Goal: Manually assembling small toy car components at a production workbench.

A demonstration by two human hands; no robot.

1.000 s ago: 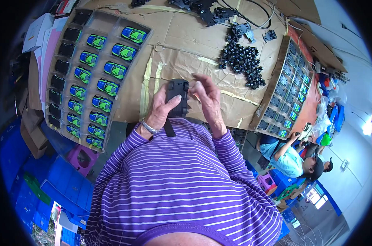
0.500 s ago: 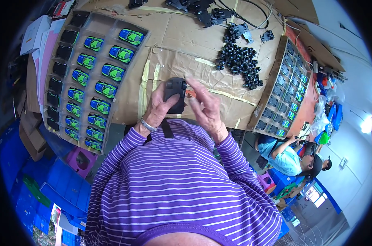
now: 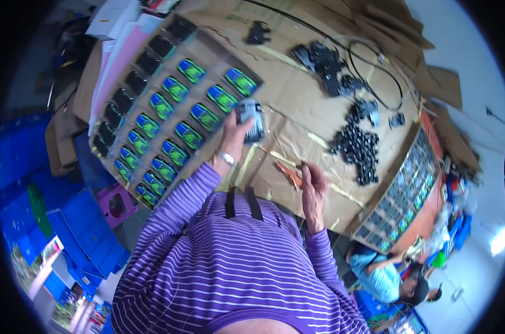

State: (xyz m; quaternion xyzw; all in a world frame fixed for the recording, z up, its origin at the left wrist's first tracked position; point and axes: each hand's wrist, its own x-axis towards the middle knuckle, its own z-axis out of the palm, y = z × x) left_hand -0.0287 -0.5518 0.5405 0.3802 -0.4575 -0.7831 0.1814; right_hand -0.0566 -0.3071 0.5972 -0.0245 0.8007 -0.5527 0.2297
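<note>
My left hand [image 3: 237, 133] grips a dark toy car base [image 3: 250, 119], with the thumb across it, beside the right edge of the left-hand tray [image 3: 212, 50]. That tray holds rows of blue-and-green toy cars [image 3: 203, 116] and a column of black ones [image 3: 136, 83]. My right hand [image 3: 315, 189] hovers low over the cardboard, fingers loosely bent and apart, with nothing visible in it. Just left of it lies an orange piece [image 3: 288, 173], its kind hard to make out through blur.
A heap of small black parts [image 3: 355, 156] lies right of centre. Larger black parts [image 3: 325, 64] and a cable [image 3: 400, 92] lie beyond. Another tray with grey and green pieces [image 3: 397, 192] stands at the right. Past it sits a person in light blue [image 3: 383, 281].
My left hand has carried the car base away from me toward the left tray. My right hand has drawn apart from it toward the right. The whole view has turned clockwise.
</note>
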